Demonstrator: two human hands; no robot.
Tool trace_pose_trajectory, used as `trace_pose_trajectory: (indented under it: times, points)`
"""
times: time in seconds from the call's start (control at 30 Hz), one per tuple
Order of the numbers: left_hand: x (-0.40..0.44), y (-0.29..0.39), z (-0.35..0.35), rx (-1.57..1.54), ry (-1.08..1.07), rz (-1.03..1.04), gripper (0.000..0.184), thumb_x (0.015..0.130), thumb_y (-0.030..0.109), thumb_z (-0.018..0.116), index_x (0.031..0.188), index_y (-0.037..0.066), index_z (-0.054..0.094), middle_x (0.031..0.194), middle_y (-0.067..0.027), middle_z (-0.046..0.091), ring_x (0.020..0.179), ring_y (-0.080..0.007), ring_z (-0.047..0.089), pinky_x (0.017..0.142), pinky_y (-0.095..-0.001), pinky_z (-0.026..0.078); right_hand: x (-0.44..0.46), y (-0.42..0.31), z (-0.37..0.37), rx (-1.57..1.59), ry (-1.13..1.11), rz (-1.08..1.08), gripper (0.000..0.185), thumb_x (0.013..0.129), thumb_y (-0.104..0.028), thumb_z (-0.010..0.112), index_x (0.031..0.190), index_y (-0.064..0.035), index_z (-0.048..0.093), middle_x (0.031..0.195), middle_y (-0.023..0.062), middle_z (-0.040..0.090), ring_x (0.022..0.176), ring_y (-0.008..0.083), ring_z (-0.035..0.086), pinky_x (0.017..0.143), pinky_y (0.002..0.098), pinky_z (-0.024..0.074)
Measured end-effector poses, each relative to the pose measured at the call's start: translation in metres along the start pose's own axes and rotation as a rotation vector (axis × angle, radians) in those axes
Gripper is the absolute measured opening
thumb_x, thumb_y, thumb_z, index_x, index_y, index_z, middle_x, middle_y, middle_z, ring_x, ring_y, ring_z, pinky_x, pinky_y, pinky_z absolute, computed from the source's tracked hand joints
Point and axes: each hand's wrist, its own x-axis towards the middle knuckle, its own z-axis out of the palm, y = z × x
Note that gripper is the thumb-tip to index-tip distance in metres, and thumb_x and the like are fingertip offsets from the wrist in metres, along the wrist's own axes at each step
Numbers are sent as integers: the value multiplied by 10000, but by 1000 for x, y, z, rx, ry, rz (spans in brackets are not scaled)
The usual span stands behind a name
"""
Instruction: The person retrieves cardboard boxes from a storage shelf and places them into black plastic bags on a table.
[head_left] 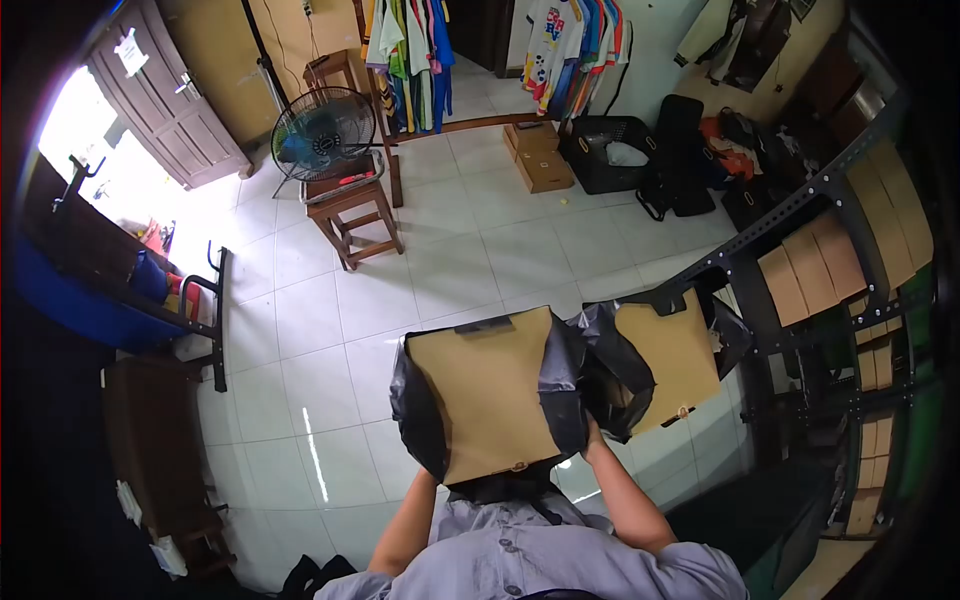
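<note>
In front of my body is a flat brown cardboard box (492, 395) with black plastic wrapped along its left and right sides. My left hand (428, 478) supports its near left corner, the fingers hidden under the box and plastic. At the near right side, my right hand (594, 440) grips the box through the black plastic, its fingers mostly out of sight. Just right of it is a second cardboard box (672, 362), also partly covered in black plastic; what it rests on is hidden.
A metal shelf rack (745, 255) with stacked boxes stands at right. Ahead on the tiled floor are a wooden stool (355, 215) with a fan (323, 130), small cartons (540, 160) and a black crate (605, 160). A black metal stand (220, 320) is at left.
</note>
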Motion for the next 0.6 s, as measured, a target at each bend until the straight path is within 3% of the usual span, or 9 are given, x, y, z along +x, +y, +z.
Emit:
trace_pose_trajectory:
  times: [0.27,0.33,0.47,0.6]
  points:
    - [18,-6,-48,-85,-84,42,491,943,423,341,1287,83,425,1212,-55,520,1035,-198,532,910,-322,429,15,7,-2,8,41,-2,497,939,-413,358,1272,-62,472,1252,60,528,1147,189,501,988,317,372]
    - [17,-19,-41,-100,-95,55,485,943,415,347,1288,82,423,1211,-55,518,1029,-196,534,905,-321,433,18,10,-7,120,28,-98,465,937,-386,370,1244,-61,498,1213,57,552,1112,184,526,974,309,387]
    - [36,-25,-38,-138,-118,71,474,945,399,357,1291,80,419,1208,-56,515,1016,-190,537,896,-318,441,29,-5,-8,192,83,-79,419,934,-355,385,1179,-52,539,1143,62,587,1048,184,560,951,305,406]
    - [43,-39,-40,-167,-144,89,464,947,382,367,1293,77,415,1205,-56,511,1003,-185,541,886,-316,449,42,-11,-6,176,52,-136,438,931,-362,377,1193,-45,527,1166,78,581,1036,204,572,949,322,419]
